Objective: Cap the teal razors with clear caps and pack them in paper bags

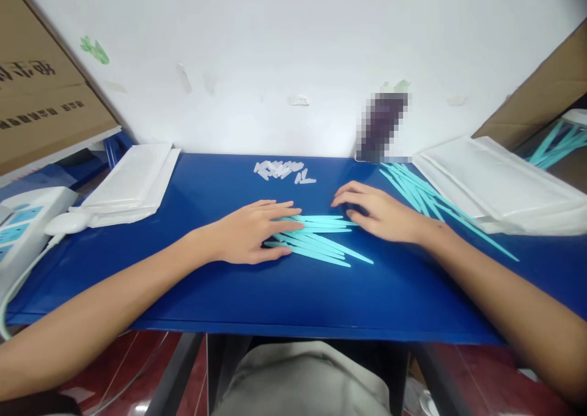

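Note:
Several thin turquoise tapered sticks lie in a loose fan at the middle of the blue table. My left hand rests over their left ends, its fingers stretched out and apart. Just beyond their right ends, my right hand hovers or rests with its fingers loosely curved and thumb apart; nothing shows in it. Behind the right hand spreads a second bunch of turquoise sticks, one of them reaching far to the right. A small heap of short translucent white pieces sits toward the back of the table.
White flat packets lie at the left and more white packets at the right. A power strip with a plugged-in white cable stands at the left edge. A white wall closes the back; cardboard boxes flank it. A blurred dark object leans there.

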`<state>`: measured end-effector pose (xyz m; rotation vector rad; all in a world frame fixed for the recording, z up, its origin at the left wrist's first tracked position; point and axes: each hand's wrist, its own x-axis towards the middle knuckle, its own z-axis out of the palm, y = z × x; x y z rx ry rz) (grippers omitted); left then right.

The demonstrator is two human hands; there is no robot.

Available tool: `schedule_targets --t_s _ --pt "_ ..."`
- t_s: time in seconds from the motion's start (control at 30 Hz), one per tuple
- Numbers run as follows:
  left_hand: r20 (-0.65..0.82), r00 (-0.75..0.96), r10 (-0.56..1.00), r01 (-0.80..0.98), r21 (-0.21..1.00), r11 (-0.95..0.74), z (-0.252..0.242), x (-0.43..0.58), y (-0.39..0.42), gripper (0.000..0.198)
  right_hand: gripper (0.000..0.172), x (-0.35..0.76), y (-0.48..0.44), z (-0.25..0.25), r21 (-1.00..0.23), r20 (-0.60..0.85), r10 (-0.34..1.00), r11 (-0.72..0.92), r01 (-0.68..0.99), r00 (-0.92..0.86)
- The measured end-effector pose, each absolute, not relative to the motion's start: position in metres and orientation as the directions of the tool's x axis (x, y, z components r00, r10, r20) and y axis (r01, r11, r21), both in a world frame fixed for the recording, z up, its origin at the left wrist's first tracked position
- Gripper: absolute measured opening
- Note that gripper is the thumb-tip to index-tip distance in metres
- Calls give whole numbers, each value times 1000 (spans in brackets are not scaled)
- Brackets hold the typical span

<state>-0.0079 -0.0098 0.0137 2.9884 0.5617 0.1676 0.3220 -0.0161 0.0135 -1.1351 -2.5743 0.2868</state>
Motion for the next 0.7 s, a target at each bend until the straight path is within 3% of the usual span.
schedule_targets --t_s 0.2,0.37,0.7 --pt "181 887 426 418 82 -905 21 -19 -3 47 34 319 -13 6 -358 274 739 673 648 -616" --pt "352 775 525 511 139 -848 21 -14 -1 37 41 303 -22 6 -326 181 730 676 661 -659" --pt "515 574 637 596 271 -756 6 -14 11 40 47 286 -25 4 -296 194 696 714 635 -691"
